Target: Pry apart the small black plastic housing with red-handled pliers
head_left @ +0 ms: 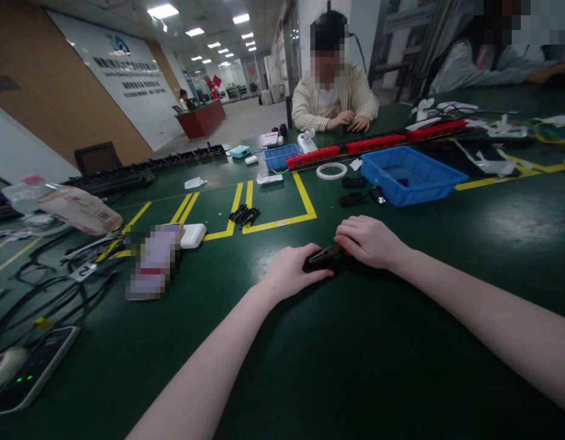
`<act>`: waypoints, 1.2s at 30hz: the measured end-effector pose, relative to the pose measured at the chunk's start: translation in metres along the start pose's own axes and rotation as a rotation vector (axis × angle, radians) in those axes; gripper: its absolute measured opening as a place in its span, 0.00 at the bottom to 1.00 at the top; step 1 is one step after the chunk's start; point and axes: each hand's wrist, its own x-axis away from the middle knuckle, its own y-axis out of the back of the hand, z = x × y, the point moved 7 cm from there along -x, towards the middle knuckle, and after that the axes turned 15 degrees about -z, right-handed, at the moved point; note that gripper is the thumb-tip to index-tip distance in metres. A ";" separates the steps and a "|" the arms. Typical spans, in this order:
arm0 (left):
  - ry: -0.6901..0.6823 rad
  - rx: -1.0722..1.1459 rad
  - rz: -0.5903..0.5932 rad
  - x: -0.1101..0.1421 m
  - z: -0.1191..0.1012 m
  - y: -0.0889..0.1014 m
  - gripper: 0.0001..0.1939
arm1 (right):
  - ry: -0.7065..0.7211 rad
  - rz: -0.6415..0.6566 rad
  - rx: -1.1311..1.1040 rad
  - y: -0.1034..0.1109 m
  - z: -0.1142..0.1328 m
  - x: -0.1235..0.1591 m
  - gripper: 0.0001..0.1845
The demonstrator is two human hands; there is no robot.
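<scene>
Between the thumb and fingers of my left hand [294,269] is a glossy black plastic part [319,259], held low over the green table [383,342]. My right hand [367,241] is closed just to its right, with the fingers curled down over the part's far end. A small bit of red [347,252] shows beneath those fingers; what it belongs to is hidden. Beyond my hands lie black plastic pieces [352,198] beside a blue tray [413,177]. A small heap of black parts [244,214] rests on the yellow tape lines.
A phone [154,263] and a white case [193,236] lie at the left, near black cables [39,269] and a bottle [78,208]. Red strips [378,143], a tape roll [331,171] and a small blue basket [281,157] stand farther back. Across the table sits a person [332,98].
</scene>
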 end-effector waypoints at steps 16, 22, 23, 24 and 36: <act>0.044 -0.001 -0.027 0.000 0.000 0.002 0.18 | -0.023 -0.005 -0.004 0.000 -0.005 0.001 0.20; 0.031 0.008 -0.020 0.001 0.000 0.002 0.19 | -0.031 0.021 -0.010 -0.001 -0.003 0.000 0.20; 0.028 0.010 -0.019 0.001 0.000 0.002 0.19 | -0.031 0.024 -0.012 -0.001 -0.002 -0.001 0.20; 0.026 0.014 -0.017 0.001 0.000 0.002 0.19 | -0.031 0.025 -0.015 -0.001 -0.001 -0.001 0.20; 0.015 0.041 -0.023 0.001 -0.001 0.004 0.20 | -0.005 -0.016 -0.062 -0.001 -0.004 -0.003 0.20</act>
